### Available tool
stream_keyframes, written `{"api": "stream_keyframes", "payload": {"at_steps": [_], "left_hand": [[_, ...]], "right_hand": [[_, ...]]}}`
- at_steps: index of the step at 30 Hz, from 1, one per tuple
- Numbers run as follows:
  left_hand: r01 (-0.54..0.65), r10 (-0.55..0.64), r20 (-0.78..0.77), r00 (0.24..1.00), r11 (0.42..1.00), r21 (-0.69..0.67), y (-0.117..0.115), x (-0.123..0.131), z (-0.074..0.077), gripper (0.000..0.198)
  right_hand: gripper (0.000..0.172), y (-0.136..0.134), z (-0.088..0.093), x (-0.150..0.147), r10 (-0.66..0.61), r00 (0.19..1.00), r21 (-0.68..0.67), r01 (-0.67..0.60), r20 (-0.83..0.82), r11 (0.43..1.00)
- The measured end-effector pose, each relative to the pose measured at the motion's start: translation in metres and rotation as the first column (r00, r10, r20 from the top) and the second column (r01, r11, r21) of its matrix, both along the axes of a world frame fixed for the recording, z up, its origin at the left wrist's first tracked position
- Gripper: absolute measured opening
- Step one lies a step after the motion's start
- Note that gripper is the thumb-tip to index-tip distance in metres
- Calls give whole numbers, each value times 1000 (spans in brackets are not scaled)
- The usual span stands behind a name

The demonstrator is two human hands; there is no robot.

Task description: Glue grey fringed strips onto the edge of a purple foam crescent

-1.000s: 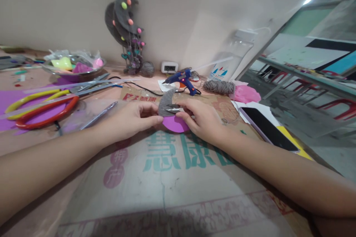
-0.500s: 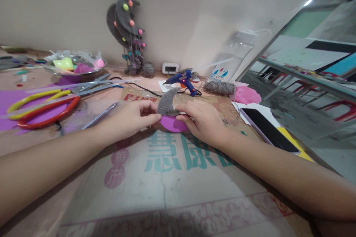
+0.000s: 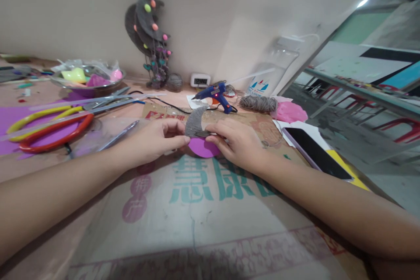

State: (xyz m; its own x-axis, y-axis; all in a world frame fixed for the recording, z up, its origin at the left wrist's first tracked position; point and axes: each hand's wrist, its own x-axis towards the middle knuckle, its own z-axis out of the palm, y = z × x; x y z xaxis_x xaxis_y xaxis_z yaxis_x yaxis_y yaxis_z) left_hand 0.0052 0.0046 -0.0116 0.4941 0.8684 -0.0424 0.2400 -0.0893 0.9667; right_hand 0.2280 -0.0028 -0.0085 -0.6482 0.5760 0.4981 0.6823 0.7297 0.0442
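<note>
Between my two hands stands a grey yarn-wrapped crescent [image 3: 194, 123], its curved tip pointing up and to the right. Below its lower edge shows a rounded purple piece [image 3: 204, 147], which looks like felt or foam sheet. My left hand [image 3: 167, 137] pinches the left side of the crescent with thumb and fingers. On the right, my right hand [image 3: 234, 139] closes its thumb and fingers on the other end, near the purple piece's edge. Whether the crescent and the purple piece are joined, I cannot tell. Just behind them rests a blue glue gun [image 3: 215, 94] with a red light lit.
Cardboard [image 3: 138, 245] covers the table. Scissors [image 3: 49, 133] with yellow and red handles and a pen [image 3: 118, 135] lie left. A metal bowl [image 3: 88, 89] stands behind. Grey yarn [image 3: 258, 103], a pink bundle [image 3: 291, 111] and a phone [image 3: 316, 153] are right. A crescent decoration [image 3: 149, 30] hangs on the wall.
The crescent sits slightly more upright, and a little more of the purple piece shows below it. Both hands keep their hold almost in place.
</note>
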Motion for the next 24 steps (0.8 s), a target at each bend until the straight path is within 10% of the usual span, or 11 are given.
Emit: {"api": "stream_keyframes", "payload": {"at_steps": [24], "left_hand": [[-8, 9, 19, 1000, 999, -38, -2, 1, 0, 13]], "right_hand": [[29, -1, -2, 0, -5, 1000, 46, 5, -3, 999]]}}
